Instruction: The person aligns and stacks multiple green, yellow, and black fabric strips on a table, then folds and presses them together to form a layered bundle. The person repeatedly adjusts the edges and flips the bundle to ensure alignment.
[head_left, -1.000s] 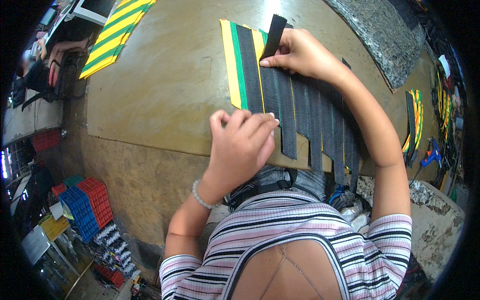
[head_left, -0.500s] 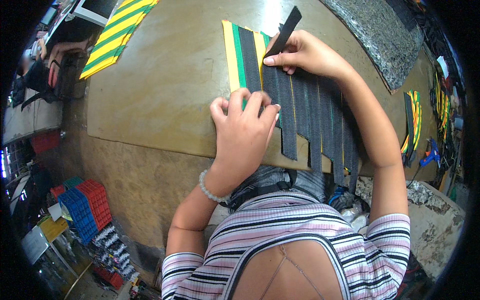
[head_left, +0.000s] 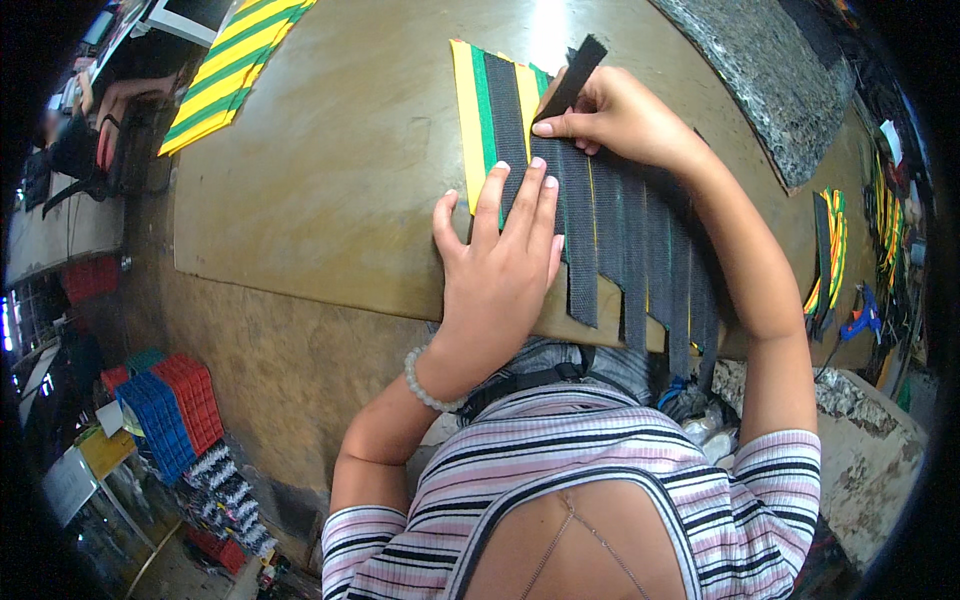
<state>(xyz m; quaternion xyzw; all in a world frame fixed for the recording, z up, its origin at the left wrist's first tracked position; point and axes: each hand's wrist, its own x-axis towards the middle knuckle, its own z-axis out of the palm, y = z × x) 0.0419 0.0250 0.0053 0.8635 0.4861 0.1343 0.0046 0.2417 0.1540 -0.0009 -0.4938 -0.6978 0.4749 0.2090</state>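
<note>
A yellow and green striped fabric piece (head_left: 466, 130) lies on the table in front of me, largely covered by black webbing strips (head_left: 632, 230) laid side by side. Several strips hang past the table's near edge at uneven lengths. My left hand (head_left: 500, 255) rests with its fingers spread over the strips and the yellow edge, pressing on them. At the far end of the piece, my right hand (head_left: 615, 115) pinches a black strip (head_left: 580, 72) between thumb and fingers. That strip's loose end sticks up and away above the hand.
More yellow and green striped fabric (head_left: 235, 75) lies at the table's far left. A grey mottled slab (head_left: 760, 85) is at the far right. Along the right edge are bundled coloured strips (head_left: 828, 245) and a blue glue gun (head_left: 860, 312). A person (head_left: 75, 150) sits beyond the left side.
My left hand has flattened, its fingers uncurling and stretching forward over the strips. The fabric piece and my right hand have shifted slightly right, the pinch still holding.
</note>
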